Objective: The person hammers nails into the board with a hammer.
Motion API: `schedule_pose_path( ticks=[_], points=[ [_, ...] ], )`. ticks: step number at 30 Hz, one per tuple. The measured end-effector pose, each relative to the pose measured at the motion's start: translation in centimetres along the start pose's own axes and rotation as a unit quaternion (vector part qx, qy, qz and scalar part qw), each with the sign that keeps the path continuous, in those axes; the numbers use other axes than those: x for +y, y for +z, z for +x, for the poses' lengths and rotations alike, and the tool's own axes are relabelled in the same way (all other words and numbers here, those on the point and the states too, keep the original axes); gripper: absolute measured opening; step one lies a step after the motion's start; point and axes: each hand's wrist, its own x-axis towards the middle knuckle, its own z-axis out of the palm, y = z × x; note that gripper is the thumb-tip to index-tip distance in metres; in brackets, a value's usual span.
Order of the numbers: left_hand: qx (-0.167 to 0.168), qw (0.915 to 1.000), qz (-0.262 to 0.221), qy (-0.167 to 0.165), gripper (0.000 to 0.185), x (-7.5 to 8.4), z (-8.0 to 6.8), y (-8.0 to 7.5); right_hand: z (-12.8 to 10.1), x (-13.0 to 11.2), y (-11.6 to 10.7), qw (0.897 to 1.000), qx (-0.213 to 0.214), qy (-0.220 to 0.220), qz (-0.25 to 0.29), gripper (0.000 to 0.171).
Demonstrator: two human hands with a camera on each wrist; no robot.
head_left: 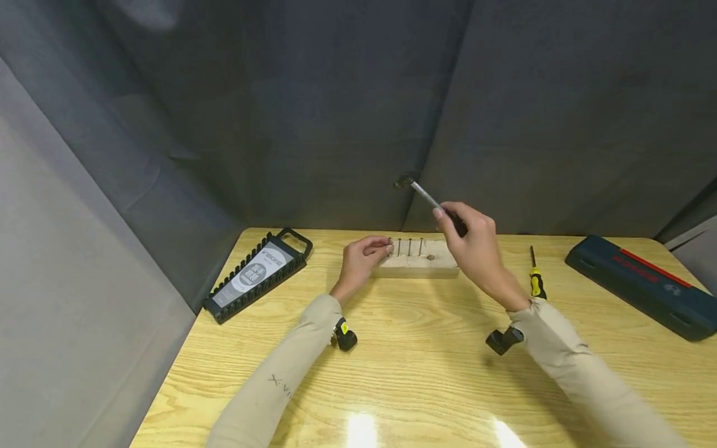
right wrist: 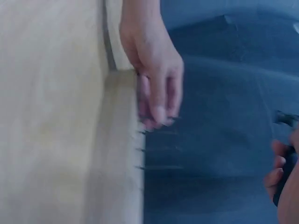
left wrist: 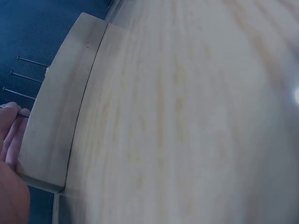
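Observation:
A pale wooden block point(head_left: 417, 272) lies near the table's far edge, with several nails point(head_left: 410, 247) standing upright in a row on its top. At the row's left end my left hand point(head_left: 358, 260) pinches one nail point(left wrist: 22, 114) between thumb and fingers, its point at the block. My right hand point(head_left: 473, 246) grips a hammer point(head_left: 427, 195) by its dark handle, raised above the block's right side. The metal head points up and left, well apart from the nails. In the right wrist view the hammer is mostly cut off by the frame edge.
To the left lies a black wrench rack point(head_left: 252, 274) with a printed label. On the right are a yellow-and-black screwdriver point(head_left: 536, 277) and a dark blue case point(head_left: 644, 286) with a red strip. Grey curtain point(head_left: 336, 124) hangs behind the table point(head_left: 414, 361).

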Motion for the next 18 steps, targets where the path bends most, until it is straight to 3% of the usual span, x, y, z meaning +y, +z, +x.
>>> schedule_pose_path(
  ticks=[2, 5, 7, 13, 18],
  points=[
    [0.001, 1.0, -0.002, 0.005, 0.019, 0.0, 0.1, 0.1, -0.7, 0.2, 0.4, 1.0, -0.021, 0.017, -0.012, 0.014],
    [0.003, 0.9999, -0.006, 0.014, 0.019, 0.0, 0.2, 0.2, -1.7, 0.5, 0.8, 0.993, -0.095, 0.046, -0.06, 0.014],
    [0.005, 0.9999, -0.006, 0.013, 0.019, 0.0, 0.2, 0.3, -2.1, 0.5, 0.8, 0.988, -0.123, 0.052, -0.081, 0.015],
    [0.006, 0.9999, -0.007, 0.006, 0.02, 0.0, 0.1, 0.3, -1.4, 0.3, -0.1, 0.995, -0.072, 0.033, -0.061, 0.017],
    [0.004, 0.9999, -0.007, 0.007, 0.02, -0.1, 0.1, 0.2, -1.7, 0.8, 0.2, 0.992, -0.104, 0.04, -0.06, 0.017]
  ],
)
